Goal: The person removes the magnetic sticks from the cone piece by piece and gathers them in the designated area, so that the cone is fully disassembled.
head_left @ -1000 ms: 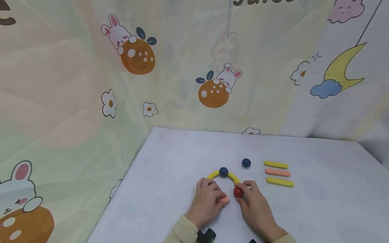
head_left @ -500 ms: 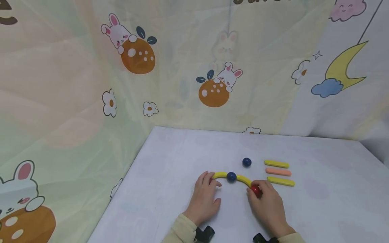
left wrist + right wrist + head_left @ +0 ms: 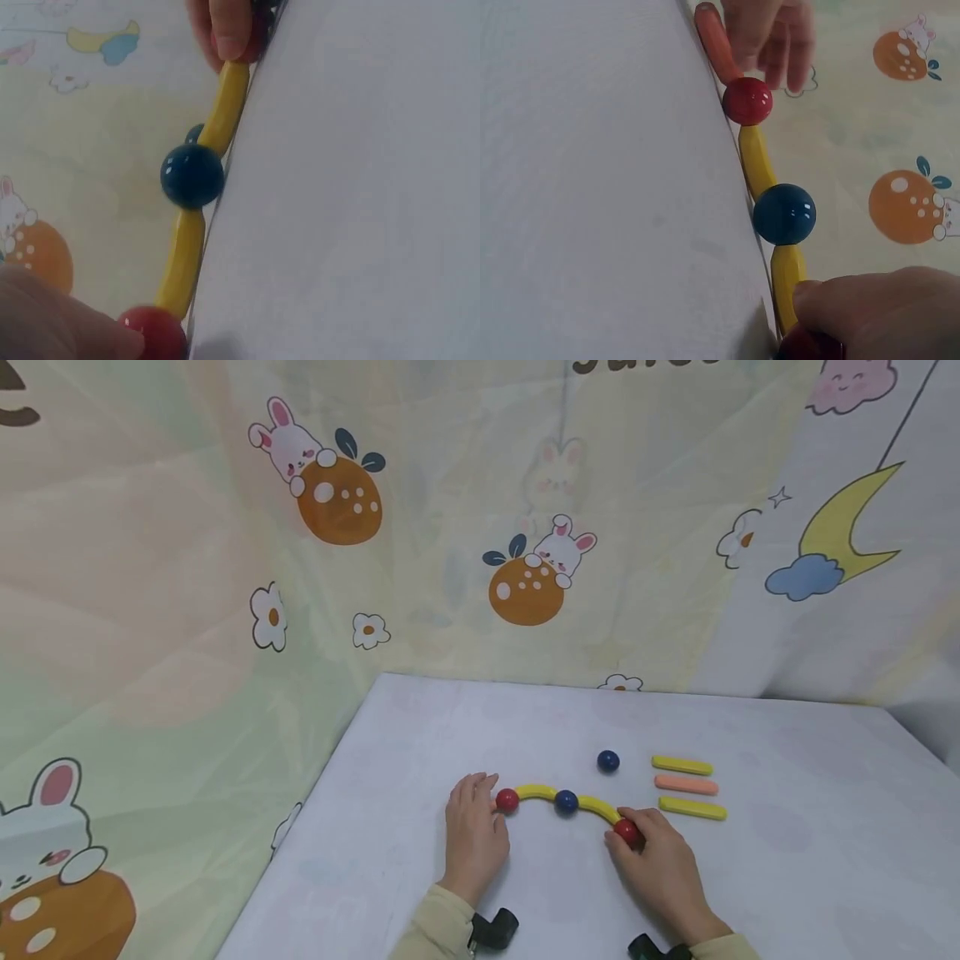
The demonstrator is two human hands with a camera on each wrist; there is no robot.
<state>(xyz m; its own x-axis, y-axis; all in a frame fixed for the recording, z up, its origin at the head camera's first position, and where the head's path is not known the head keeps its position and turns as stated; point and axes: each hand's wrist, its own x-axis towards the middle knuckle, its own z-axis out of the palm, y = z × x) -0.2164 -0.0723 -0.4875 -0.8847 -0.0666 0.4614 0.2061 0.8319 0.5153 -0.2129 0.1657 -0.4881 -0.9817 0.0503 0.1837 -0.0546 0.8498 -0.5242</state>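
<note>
Setting the curve of a glossy ball-and-rod chain (image 3: 566, 802), laid across the white tabletop (image 3: 360, 860) well in from its left edge, was judged the step in hand. Order, starting nearest that edge: salmon-pink rod (image 3: 716, 41), first glossy red ball (image 3: 507, 800), first curved yellow rod (image 3: 536, 792), glossy dark-blue ball (image 3: 192, 176), second curved yellow rod (image 3: 597, 808), second glossy red ball (image 3: 627, 833). The left hand (image 3: 474, 839) lay beside the salmon-pink rod, fingers loosely extended and not curled round anything visible; one digit appeared to touch the first red ball. The right hand (image 3: 660, 868) pinched the second red ball, thumb and fingers closed to its width. Nearer the tabletop's far edge sat a loose dark-blue ball (image 3: 608, 762); to its right, a straight yellow stick (image 3: 682, 766), a straight salmon stick (image 3: 686, 785) and another straight yellow stick (image 3: 693, 808). Best handling, in our judgement: right pinch firm as anchor, left end guided lightly and slowly along the surface. Lengthwise pulling or lifting risked parting a joint; how the joints held could not be seen.
</note>
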